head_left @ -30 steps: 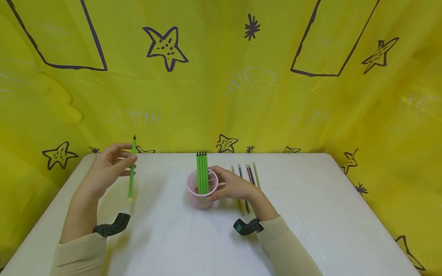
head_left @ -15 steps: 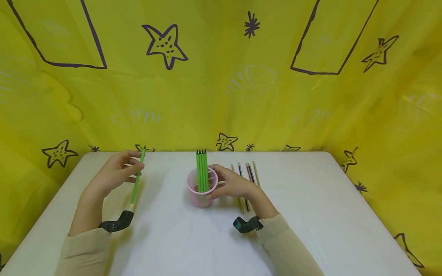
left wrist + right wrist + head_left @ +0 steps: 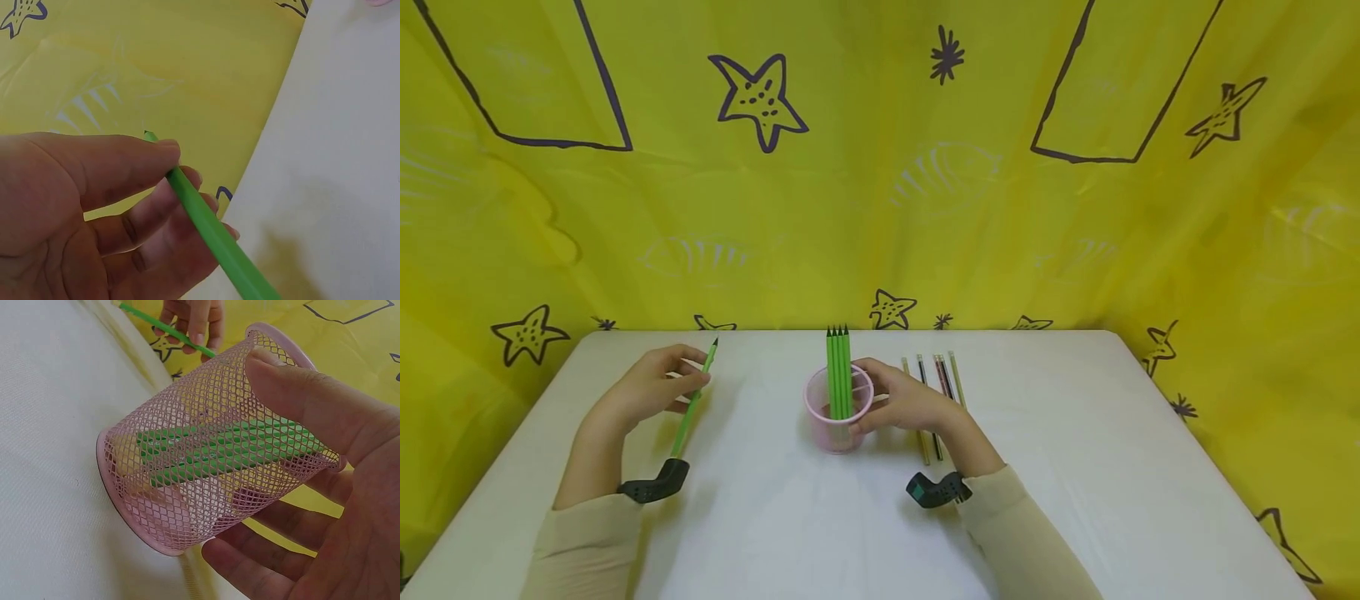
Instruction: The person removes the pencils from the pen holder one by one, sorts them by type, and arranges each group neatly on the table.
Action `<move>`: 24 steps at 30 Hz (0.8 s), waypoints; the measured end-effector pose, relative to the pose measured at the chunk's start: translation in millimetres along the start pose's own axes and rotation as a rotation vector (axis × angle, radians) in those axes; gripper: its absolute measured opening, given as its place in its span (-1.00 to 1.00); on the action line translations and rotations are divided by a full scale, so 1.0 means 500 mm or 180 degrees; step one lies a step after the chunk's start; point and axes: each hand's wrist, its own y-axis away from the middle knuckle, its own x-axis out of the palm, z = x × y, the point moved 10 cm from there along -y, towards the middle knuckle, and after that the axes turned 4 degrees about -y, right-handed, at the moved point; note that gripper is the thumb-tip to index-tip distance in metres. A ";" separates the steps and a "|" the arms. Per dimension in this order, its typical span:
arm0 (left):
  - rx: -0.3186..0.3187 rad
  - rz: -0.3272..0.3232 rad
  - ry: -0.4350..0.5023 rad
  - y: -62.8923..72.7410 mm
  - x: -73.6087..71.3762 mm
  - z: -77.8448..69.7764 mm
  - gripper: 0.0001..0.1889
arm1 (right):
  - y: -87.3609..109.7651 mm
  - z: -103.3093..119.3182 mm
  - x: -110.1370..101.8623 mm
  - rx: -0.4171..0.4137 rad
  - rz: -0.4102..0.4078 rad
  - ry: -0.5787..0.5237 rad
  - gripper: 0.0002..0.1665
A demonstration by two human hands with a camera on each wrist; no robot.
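My left hand [image 3: 651, 387] pinches a green pencil [image 3: 689, 418] between thumb and fingers, over the left part of the table. Its dark tip points up and away, and the eraser end is hidden behind the wrist camera in the head view. The left wrist view shows the thumb pressing the green pencil [image 3: 215, 237] near its tip. At the table's middle, my right hand [image 3: 910, 402] grips a pink mesh pencil cup [image 3: 835, 440] by its right side, thumb at the rim. Several green pencils [image 3: 839, 367] stand in the cup, dark tips up.
Several pencils in gold and dark colours, among them a gold pencil [image 3: 957, 375], lie side by side right of the cup, partly under my right hand and wrist. A yellow curtain [image 3: 880, 208] with drawn stars hangs behind the white table [image 3: 1112, 458].
My left hand has moved lower and slightly right with the green pencil, which now leans from near upright. The right hand and the pencil cup have stayed in place.
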 end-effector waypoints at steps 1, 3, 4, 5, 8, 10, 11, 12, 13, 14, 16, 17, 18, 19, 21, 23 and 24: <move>-0.0020 0.0006 0.0003 -0.001 0.001 0.003 -0.54 | 0.000 0.000 0.000 0.0003 0.0000 0.0008 -0.02; -0.0070 0.0022 -0.0008 -0.003 0.002 0.010 -0.55 | 0.000 0.001 0.000 0.0008 -0.0002 0.0013 -0.02; -0.0105 0.0028 -0.0019 -0.004 0.002 0.014 -0.55 | 0.000 0.001 0.000 0.0011 -0.0004 0.0012 -0.02; -0.0142 0.0032 -0.0030 -0.005 0.002 0.018 -0.55 | 0.000 0.001 -0.001 0.0013 -0.0005 0.0011 -0.03; -0.0238 0.0051 -0.0063 -0.006 0.004 0.028 -0.55 | 0.000 0.000 -0.001 0.0015 0.0005 0.0000 -0.03; -0.0281 0.0068 -0.0080 -0.006 0.006 0.033 -0.55 | 0.001 0.001 -0.001 0.0013 0.0005 -0.0005 -0.03; -0.0298 0.0071 -0.0083 -0.007 0.007 0.036 -0.55 | 0.001 0.000 -0.001 0.0012 0.0004 -0.0004 -0.03; -0.0312 0.0074 -0.0084 -0.007 0.007 0.039 -0.55 | 0.001 0.000 -0.001 0.0010 0.0002 -0.0003 -0.03; -0.0321 0.0078 -0.0081 -0.008 0.008 0.042 -0.55 | 0.001 0.000 -0.002 0.0010 -0.0003 0.0002 -0.03; -0.0326 0.0088 -0.0079 -0.008 0.009 0.045 -0.55 | 0.001 0.000 -0.003 0.0008 -0.0006 0.0004 -0.03; -0.0343 0.0102 -0.0062 -0.011 0.012 0.052 -0.54 | 0.001 -0.001 -0.003 0.0005 -0.0012 -0.0004 -0.03; -0.0360 0.0113 -0.0066 -0.012 0.013 0.056 -0.54 | 0.001 -0.002 -0.003 0.0005 -0.0010 -0.0007 -0.03; -0.0375 0.0121 -0.0075 -0.014 0.014 0.061 -0.55 | 0.001 -0.002 -0.003 0.0004 -0.0007 -0.0009 -0.03; -0.0392 0.0126 -0.0083 -0.015 0.015 0.065 -0.55 | 0.001 -0.002 -0.002 -0.0001 0.0001 -0.0012 -0.03; -0.0417 0.0134 -0.0099 -0.017 0.015 0.074 -0.56 | 0.001 -0.001 -0.002 -0.0003 0.0012 -0.0018 -0.03; -0.0445 0.0150 -0.0117 -0.018 0.017 0.082 -0.57 | 0.001 -0.001 -0.001 0.0002 0.0016 -0.0006 -0.03; -0.0459 0.0158 -0.0122 -0.018 0.018 0.086 -0.57 | 0.001 0.000 -0.001 0.0004 0.0016 0.0003 -0.03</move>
